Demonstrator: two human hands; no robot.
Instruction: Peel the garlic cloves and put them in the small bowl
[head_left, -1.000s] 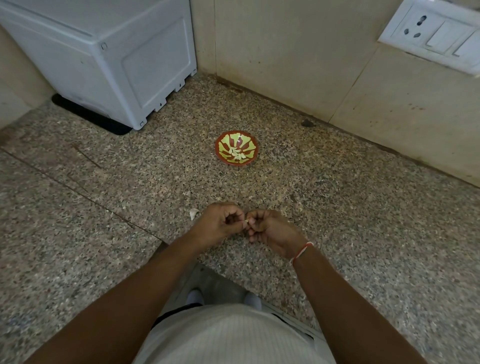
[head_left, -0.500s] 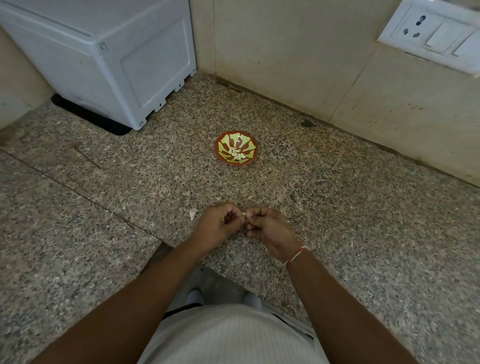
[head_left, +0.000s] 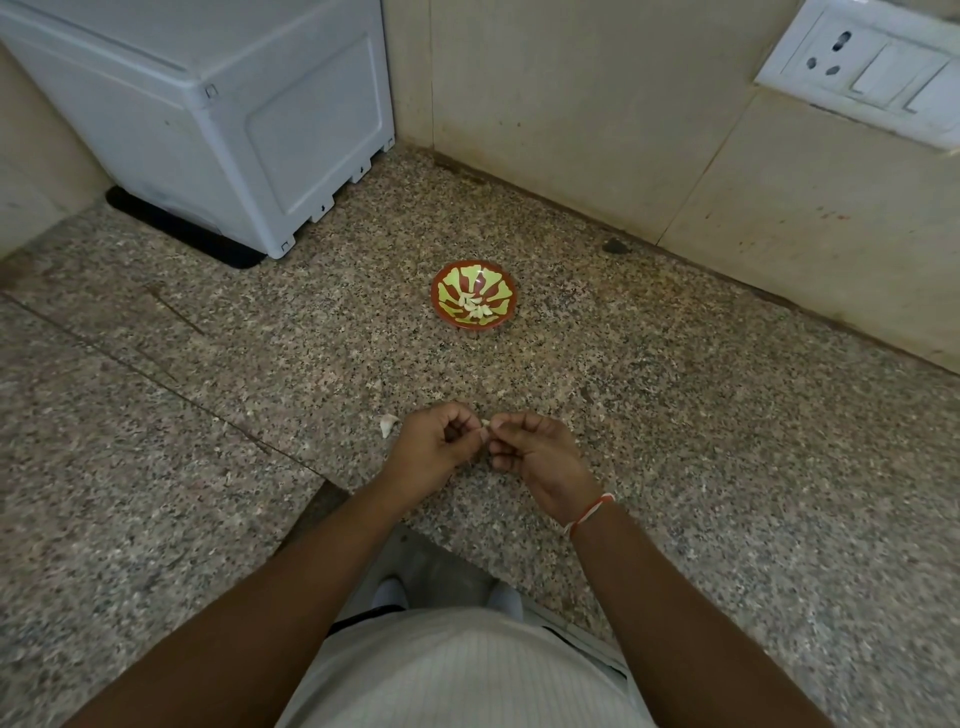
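Both hands meet low over the granite counter (head_left: 675, 415), left hand (head_left: 431, 447) and right hand (head_left: 535, 449) pinching one garlic clove (head_left: 485, 422) between fingertips. Peeled cloves (head_left: 475, 307) sit in the small bowl (head_left: 452, 314) toward the back wall; a loose clove (head_left: 387, 425) lies beside the left hand.

Home kitchen: speckled granite countertop (head_left: 675, 415), tiled wall (head_left: 571, 104) at 12 o'clock, switch-and-socket plate (head_left: 872, 73) at 2, white appliance (head_left: 208, 119) at 10.

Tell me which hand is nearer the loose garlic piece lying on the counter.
Left. The left hand sits just right of the garlic piece, almost beside it. The right hand is farther right, beyond the left hand.
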